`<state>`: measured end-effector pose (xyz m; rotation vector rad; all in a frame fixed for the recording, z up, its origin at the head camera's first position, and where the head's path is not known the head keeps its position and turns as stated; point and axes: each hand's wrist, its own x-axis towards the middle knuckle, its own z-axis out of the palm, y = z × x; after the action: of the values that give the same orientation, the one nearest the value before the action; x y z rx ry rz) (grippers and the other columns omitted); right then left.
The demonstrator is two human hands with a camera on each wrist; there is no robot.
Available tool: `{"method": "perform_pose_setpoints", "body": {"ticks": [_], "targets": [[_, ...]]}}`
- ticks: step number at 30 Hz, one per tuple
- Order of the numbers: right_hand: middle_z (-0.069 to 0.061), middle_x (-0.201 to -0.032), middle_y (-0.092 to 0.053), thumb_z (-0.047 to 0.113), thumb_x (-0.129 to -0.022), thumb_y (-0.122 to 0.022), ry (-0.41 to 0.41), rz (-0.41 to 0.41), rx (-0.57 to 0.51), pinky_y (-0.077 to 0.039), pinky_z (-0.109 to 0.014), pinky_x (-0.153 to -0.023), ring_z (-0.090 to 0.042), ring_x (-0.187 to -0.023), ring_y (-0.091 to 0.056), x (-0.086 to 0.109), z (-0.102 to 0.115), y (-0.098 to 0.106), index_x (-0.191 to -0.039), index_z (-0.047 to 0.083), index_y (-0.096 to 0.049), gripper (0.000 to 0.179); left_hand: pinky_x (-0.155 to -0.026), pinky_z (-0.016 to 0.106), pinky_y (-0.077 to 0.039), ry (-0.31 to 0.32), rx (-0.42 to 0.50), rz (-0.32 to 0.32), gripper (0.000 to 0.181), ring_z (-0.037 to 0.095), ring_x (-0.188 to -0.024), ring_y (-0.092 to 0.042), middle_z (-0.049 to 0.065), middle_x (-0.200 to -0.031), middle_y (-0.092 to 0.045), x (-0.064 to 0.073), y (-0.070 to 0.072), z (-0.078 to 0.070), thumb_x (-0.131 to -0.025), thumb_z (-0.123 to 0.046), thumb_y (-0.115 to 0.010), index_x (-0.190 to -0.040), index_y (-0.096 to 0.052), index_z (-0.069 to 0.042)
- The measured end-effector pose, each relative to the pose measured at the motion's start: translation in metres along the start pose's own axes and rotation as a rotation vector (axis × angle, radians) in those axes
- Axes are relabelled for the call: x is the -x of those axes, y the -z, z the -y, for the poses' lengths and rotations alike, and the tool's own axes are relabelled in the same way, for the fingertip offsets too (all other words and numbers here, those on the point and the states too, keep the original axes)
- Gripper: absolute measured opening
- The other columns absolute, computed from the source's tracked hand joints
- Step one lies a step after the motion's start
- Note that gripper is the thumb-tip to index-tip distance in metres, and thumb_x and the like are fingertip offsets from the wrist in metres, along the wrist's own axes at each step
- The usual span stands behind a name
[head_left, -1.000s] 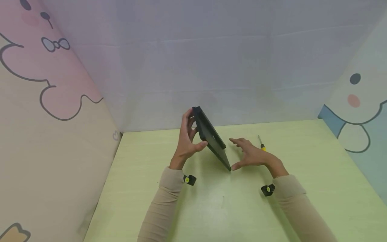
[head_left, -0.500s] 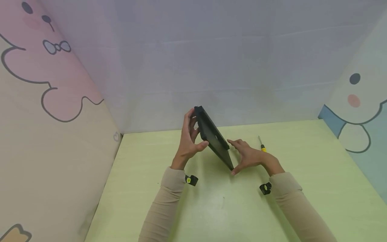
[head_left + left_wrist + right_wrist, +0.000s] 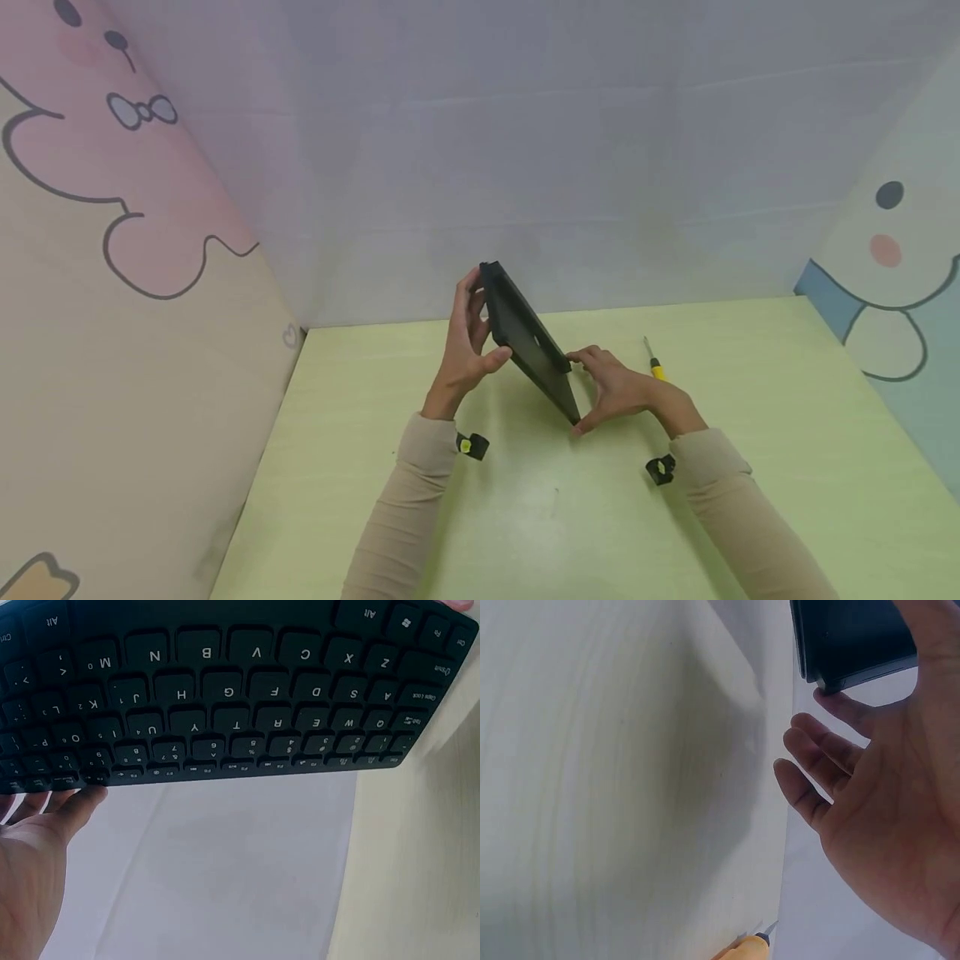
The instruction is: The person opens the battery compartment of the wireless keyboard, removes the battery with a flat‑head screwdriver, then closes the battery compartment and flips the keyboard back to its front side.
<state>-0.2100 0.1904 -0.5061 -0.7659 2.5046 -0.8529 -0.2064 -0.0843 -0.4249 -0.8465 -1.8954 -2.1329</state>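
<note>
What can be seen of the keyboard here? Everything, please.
The keyboard is black and looks like plastic, with dark keys bearing white legends, upside down in the left wrist view. Its underside, thicker along the far edge, shows in the head view. It is held tilted above the table, the left hand gripping the higher end, the right hand holding the lower end between thumb and finger.

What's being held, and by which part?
The keyboard: left hand grips its raised end across the two long edges; right hand holds the lower end at its corners.
</note>
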Motion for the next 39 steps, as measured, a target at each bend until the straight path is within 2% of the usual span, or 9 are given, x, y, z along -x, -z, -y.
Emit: {"method": "perform_pose_setpoints", "body": {"ticks": [4, 9, 12, 19, 26, 30, 33, 37, 39], "targets": [[-0.017, -0.146, -0.043, 0.052, -0.059, -0.097, 0.021, -0.032, -0.018, -0.049, -0.058, -0.105, -0.037, -0.132, -0.045, 0.002, -0.002, 0.000, -0.153, 0.007, -0.034, 0.123, -0.121, 0.028, -0.043, 0.035, -0.002, 0.012, 0.131, 0.016, -0.142, -0.043, 0.005, -0.154, -0.036, 0.001, 0.007, -0.001, -0.065, -0.081, -0.077, -0.161, -0.018, -0.014], [-0.019, -0.143, -0.046, 0.053, -0.057, -0.097, 0.023, -0.068, -0.039, -0.047, -0.058, -0.108, -0.038, -0.134, -0.045, 0.004, -0.006, 0.001, -0.151, 0.005, -0.034, 0.123, -0.131, 0.052, -0.026, 0.066, -0.052, 0.041, 0.133, 0.019, -0.153, -0.031, 0.011, -0.164, -0.028, 0.001, 0.018, -0.004, -0.066, -0.085, -0.073, -0.163, -0.016, -0.014], [-0.017, -0.143, -0.046, 0.056, -0.057, -0.097, 0.009, -0.081, -0.036, -0.047, -0.057, -0.109, -0.036, -0.135, -0.045, 0.005, -0.009, 0.002, -0.151, 0.006, -0.034, 0.124, -0.130, 0.059, -0.025, 0.053, -0.107, 0.052, 0.132, 0.022, -0.154, -0.028, 0.013, -0.164, -0.029, 0.000, 0.024, -0.007, -0.067, -0.085, -0.073, -0.163, -0.018, -0.013], [-0.014, -0.145, -0.044, 0.061, -0.057, -0.095, -0.011, -0.105, 0.003, -0.047, -0.057, -0.108, -0.035, -0.135, -0.043, 0.009, -0.016, 0.009, -0.152, 0.008, -0.033, 0.126, -0.127, 0.057, -0.030, 0.020, -0.228, 0.065, 0.123, 0.023, -0.151, -0.030, 0.013, -0.162, -0.034, -0.002, 0.040, -0.010, -0.072, -0.079, -0.074, -0.162, -0.024, -0.013], [-0.016, -0.149, -0.041, 0.058, -0.058, -0.095, -0.027, -0.112, -0.024, -0.042, -0.063, -0.113, -0.037, -0.140, -0.039, 0.013, -0.017, 0.019, -0.154, 0.008, -0.030, 0.126, -0.125, 0.058, -0.033, 0.062, -0.315, 0.066, 0.123, 0.019, -0.152, -0.030, 0.003, -0.162, -0.035, 0.002, 0.056, -0.008, -0.071, -0.078, -0.076, -0.163, -0.023, -0.016], [-0.017, -0.150, -0.039, 0.056, -0.060, -0.096, -0.036, -0.110, -0.031, -0.041, -0.065, -0.113, -0.039, -0.141, -0.038, 0.016, -0.017, 0.022, -0.154, 0.007, -0.030, 0.125, -0.124, 0.057, -0.034, 0.089, -0.367, 0.076, 0.119, 0.018, -0.154, -0.029, 0.005, -0.165, -0.033, 0.008, 0.067, -0.005, -0.070, -0.078, -0.076, -0.163, -0.025, -0.023], [-0.019, -0.149, -0.040, 0.053, -0.060, -0.096, -0.022, -0.111, -0.031, -0.041, -0.066, -0.113, -0.041, -0.140, -0.039, 0.018, -0.018, 0.022, -0.152, 0.004, -0.031, 0.123, -0.124, 0.058, -0.035, 0.115, -0.402, 0.086, 0.119, 0.019, -0.155, -0.029, 0.004, -0.167, -0.031, 0.014, 0.074, -0.003, -0.070, -0.077, -0.077, -0.162, -0.026, -0.023], [-0.019, -0.147, -0.041, 0.054, -0.059, -0.096, -0.015, -0.120, -0.017, -0.041, -0.064, -0.113, -0.041, -0.139, -0.041, 0.019, -0.021, 0.021, -0.151, 0.002, -0.033, 0.123, -0.124, 0.057, -0.035, 0.173, -0.435, 0.107, 0.114, 0.020, -0.155, -0.029, -0.004, -0.167, -0.031, 0.021, 0.082, -0.002, -0.072, -0.060, -0.086, -0.162, -0.027, -0.022], [-0.019, -0.147, -0.041, 0.055, -0.059, -0.096, -0.015, -0.122, -0.006, -0.038, -0.066, -0.114, -0.040, -0.138, -0.041, 0.019, -0.025, 0.021, -0.152, 0.003, -0.032, 0.124, -0.124, 0.057, -0.035, 0.219, -0.455, 0.119, 0.110, 0.022, -0.154, -0.029, -0.008, -0.166, -0.030, 0.024, 0.085, -0.002, -0.073, -0.047, -0.089, -0.162, -0.028, -0.028]]}}
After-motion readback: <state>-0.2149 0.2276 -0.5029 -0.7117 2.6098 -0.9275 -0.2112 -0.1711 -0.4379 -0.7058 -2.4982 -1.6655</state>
